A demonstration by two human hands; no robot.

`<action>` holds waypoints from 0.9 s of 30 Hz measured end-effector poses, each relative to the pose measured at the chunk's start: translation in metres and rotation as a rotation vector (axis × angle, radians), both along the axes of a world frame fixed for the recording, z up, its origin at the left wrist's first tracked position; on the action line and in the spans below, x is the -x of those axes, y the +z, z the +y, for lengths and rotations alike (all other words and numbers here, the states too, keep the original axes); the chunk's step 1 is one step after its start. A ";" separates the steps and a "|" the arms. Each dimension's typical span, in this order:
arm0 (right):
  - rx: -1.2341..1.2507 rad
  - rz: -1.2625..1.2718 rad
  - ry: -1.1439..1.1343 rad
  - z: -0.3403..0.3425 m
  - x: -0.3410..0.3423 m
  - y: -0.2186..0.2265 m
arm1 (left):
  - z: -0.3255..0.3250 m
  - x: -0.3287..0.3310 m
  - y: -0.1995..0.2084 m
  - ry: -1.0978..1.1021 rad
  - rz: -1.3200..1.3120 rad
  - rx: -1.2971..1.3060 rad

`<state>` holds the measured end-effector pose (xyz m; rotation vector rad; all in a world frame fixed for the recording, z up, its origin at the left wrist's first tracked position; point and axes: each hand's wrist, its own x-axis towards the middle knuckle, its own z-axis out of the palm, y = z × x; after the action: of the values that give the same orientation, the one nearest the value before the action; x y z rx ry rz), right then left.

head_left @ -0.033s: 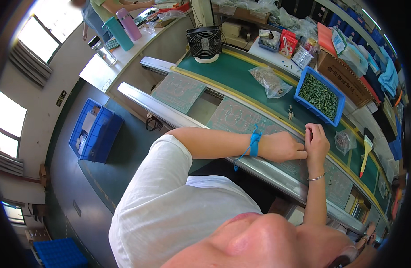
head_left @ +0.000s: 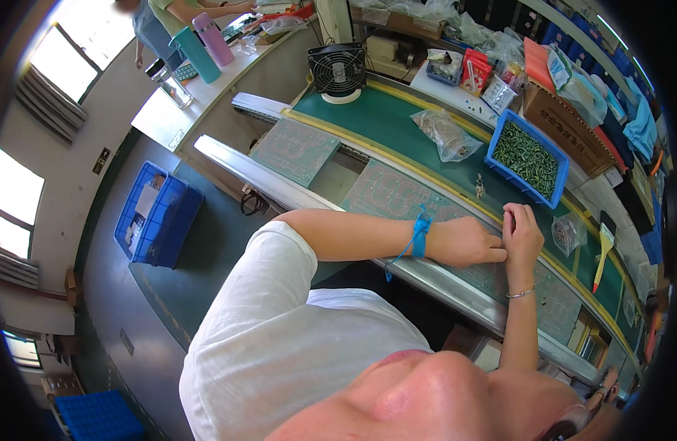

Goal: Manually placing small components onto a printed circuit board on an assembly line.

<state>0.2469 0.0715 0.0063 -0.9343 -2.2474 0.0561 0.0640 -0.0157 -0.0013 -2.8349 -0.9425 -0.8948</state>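
Two bare hands come together near a blue tray point(head_left: 518, 183) of green parts.

Below the tray, the left hand point(head_left: 463, 241), wrist banded in blue, meets the right hand point(head_left: 524, 235) over green circuit boards point(head_left: 392, 191); any held part is hidden. Left of the tray lies a clear bag point(head_left: 445, 136), farther left a black fan point(head_left: 337, 70); lower right of it, a yellow brush point(head_left: 604, 251).

To your far left, a teal bottle point(head_left: 198, 59) and a pink bottle point(head_left: 212, 40) stand on a white counter point(head_left: 159, 119); nearer, a blue crate point(head_left: 178, 220) rests on the floor point(head_left: 118, 294).
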 end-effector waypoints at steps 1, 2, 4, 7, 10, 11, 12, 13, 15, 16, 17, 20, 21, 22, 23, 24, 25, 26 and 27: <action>0.011 0.001 -0.002 -0.001 0.000 0.000 | -0.001 0.000 0.000 0.007 -0.001 0.004; 0.016 0.000 0.006 -0.002 0.002 0.000 | -0.002 0.001 -0.001 0.008 -0.004 0.003; 0.012 0.012 0.013 -0.004 0.002 0.003 | -0.003 0.001 0.000 0.009 -0.009 0.009; 0.019 0.011 -0.015 -0.002 -0.006 -0.001 | 0.001 0.000 0.001 0.000 0.008 0.017; -0.042 0.025 0.005 0.003 -0.009 0.000 | 0.008 -0.009 0.002 0.031 -0.102 -0.013; -0.050 0.054 0.028 0.001 -0.008 0.006 | 0.009 -0.007 0.003 0.062 -0.154 -0.024; -0.029 0.067 0.031 0.003 -0.008 0.008 | 0.010 -0.003 0.010 0.122 -0.164 -0.063; -0.027 0.082 0.039 0.006 -0.007 0.010 | 0.014 0.007 0.013 0.166 -0.148 -0.008; -0.006 0.112 -0.009 0.018 -0.002 -0.001 | 0.022 0.021 0.018 0.332 -0.244 -0.062; 0.026 0.157 -0.012 0.020 -0.002 -0.002 | 0.026 0.028 0.024 0.398 -0.273 -0.093; 0.079 0.188 -0.009 0.023 -0.008 -0.005 | 0.030 0.032 0.026 0.457 -0.273 -0.098; 0.150 0.227 -0.031 0.028 -0.024 -0.005 | 0.045 0.044 0.024 0.558 -0.228 -0.146; 0.157 0.240 -0.031 0.031 -0.029 -0.005 | 0.047 0.046 0.023 0.602 -0.202 -0.159; 0.166 0.255 -0.020 0.033 -0.030 -0.007 | 0.051 0.052 0.020 0.600 -0.198 -0.157; 0.174 0.256 -0.018 0.033 -0.031 -0.008 | 0.055 0.060 0.015 0.609 -0.172 -0.095; 0.221 0.298 0.000 0.035 -0.033 -0.009 | 0.058 0.064 0.009 0.617 -0.148 -0.032; 0.265 0.339 0.014 0.039 -0.035 -0.010 | 0.059 0.062 0.009 0.617 -0.147 -0.026; 0.281 0.390 0.047 0.042 -0.035 -0.011 | 0.060 0.061 0.009 0.598 -0.162 0.041; 0.286 0.388 0.043 0.045 -0.036 -0.013 | 0.060 0.058 0.009 0.576 -0.178 0.108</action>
<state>0.2830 0.1162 -0.0063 -0.9296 -1.9248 0.5444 0.0059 0.0447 0.0078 -2.3505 -1.7464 -1.0374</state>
